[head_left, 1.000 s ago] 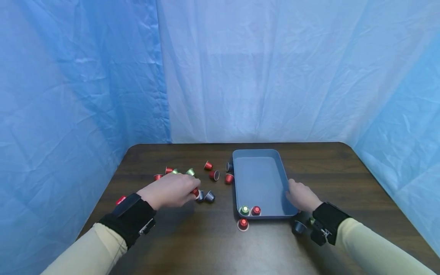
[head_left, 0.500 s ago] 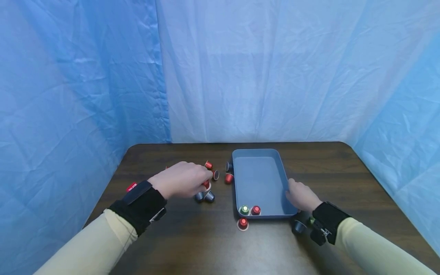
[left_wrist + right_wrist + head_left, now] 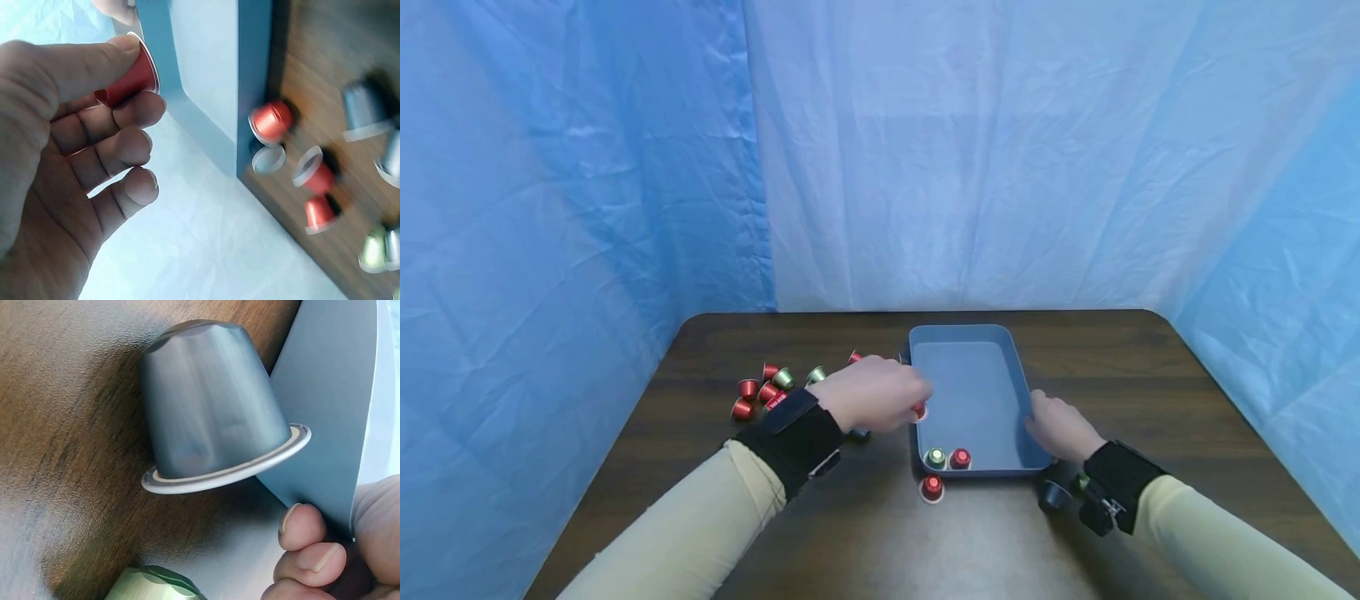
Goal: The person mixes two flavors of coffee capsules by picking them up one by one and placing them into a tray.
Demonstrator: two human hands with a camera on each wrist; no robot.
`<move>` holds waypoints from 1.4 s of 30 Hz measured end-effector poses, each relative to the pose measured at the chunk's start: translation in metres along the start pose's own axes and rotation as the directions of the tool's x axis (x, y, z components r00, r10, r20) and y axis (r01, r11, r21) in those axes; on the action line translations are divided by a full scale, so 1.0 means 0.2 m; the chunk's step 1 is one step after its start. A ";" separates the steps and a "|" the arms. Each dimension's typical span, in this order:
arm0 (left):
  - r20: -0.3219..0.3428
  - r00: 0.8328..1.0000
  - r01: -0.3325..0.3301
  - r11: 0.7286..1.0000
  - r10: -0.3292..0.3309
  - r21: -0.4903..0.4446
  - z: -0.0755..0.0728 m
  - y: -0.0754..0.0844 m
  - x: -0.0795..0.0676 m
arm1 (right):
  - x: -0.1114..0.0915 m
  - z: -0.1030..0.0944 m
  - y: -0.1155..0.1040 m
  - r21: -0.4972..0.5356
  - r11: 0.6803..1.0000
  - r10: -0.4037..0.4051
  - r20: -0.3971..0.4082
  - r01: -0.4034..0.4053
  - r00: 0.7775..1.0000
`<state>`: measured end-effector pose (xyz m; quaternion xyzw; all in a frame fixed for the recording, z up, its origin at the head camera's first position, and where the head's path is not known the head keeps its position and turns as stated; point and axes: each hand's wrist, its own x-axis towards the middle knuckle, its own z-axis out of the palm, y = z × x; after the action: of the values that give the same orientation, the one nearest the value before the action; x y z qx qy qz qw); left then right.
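My left hand (image 3: 880,393) is over the tray's left rim. It pinches a red coffee capsule (image 3: 132,80) between thumb and forefinger, with the other fingers loosely bent below. The right hand (image 3: 1062,427) grips the right wall of the blue-grey tray (image 3: 973,375), thumb on one side and fingertips on the other in the right wrist view. Inside the tray's near left corner a green capsule (image 3: 936,457) and another red capsule (image 3: 960,458) stand side by side, rims down. A third red capsule (image 3: 932,487) stands on the table just outside the near wall.
Several red capsules (image 3: 748,388) and green capsules (image 3: 783,377) lie left of the tray; my left arm partly covers this group. Beside the right hand are a dark capsule (image 3: 209,400) and a green one (image 3: 153,587). Blue sheets (image 3: 962,167) hang around the wooden table (image 3: 1105,350).
My left hand has carried the red capsule rightward from the loose capsules to the tray's left rim. The right hand and the tray have stayed in place.
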<state>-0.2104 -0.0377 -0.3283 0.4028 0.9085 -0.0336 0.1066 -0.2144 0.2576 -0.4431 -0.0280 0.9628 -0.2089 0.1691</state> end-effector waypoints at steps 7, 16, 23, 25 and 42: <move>-0.014 0.997 -0.071 0.997 0.072 0.008 0.04 0.10 0.15 | 0.00 0.00 0.00 0.002 1.000 0.010 0.009 -0.010 1.000; -0.056 0.983 -0.171 0.984 0.174 0.048 0.10 0.23 0.31 | 0.00 0.00 0.01 0.014 1.000 0.027 0.011 -0.027 1.000; -0.025 0.982 -0.187 0.982 0.188 0.029 0.16 0.31 0.37 | -0.02 0.00 0.01 0.026 0.999 0.022 0.009 -0.022 1.000; -0.012 0.981 -0.192 0.981 0.192 0.028 0.17 0.33 0.38 | -0.02 0.00 0.01 0.027 1.000 0.013 0.004 -0.013 1.000; 0.052 0.973 -0.228 0.968 0.224 0.106 0.29 0.36 0.42 | -0.01 0.00 0.02 0.022 1.000 -0.004 -0.009 0.004 1.000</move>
<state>-0.2031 0.0639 -0.4011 0.5083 0.8511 -0.0797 0.1048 -0.2117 0.2613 -0.4439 -0.0272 0.9611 -0.2201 0.1646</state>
